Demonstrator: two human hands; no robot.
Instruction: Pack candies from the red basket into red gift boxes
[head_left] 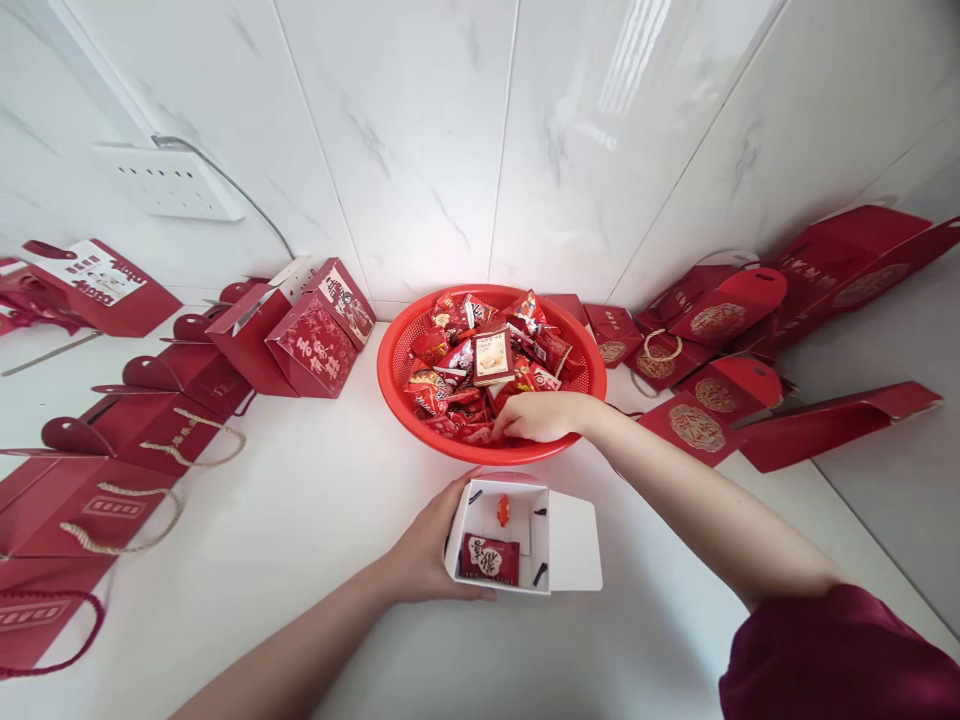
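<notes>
Wrapped around the left side of an open white-lined box (495, 515) is my left hand (431, 550). Inside the box lie a dark red snack packet (489, 560) and a small red candy (503, 510); its white flap (576, 542) sticks out to the right. Behind it stands a red plastic basket (397, 410) full of red-wrapped snacks. My right hand (534, 417) reaches over the basket's front right rim, fingers curled down among the packets; whatever they pinch is hidden. A cream-labelled packet (493, 357) lies on top of the pile.
Red gift boxes with rope handles (142, 430) line the left side. More red boxes (697, 425) stand at the right. A white power strip (169, 182) with a cable is on the tiled wall (420, 130) behind the white table (330, 490).
</notes>
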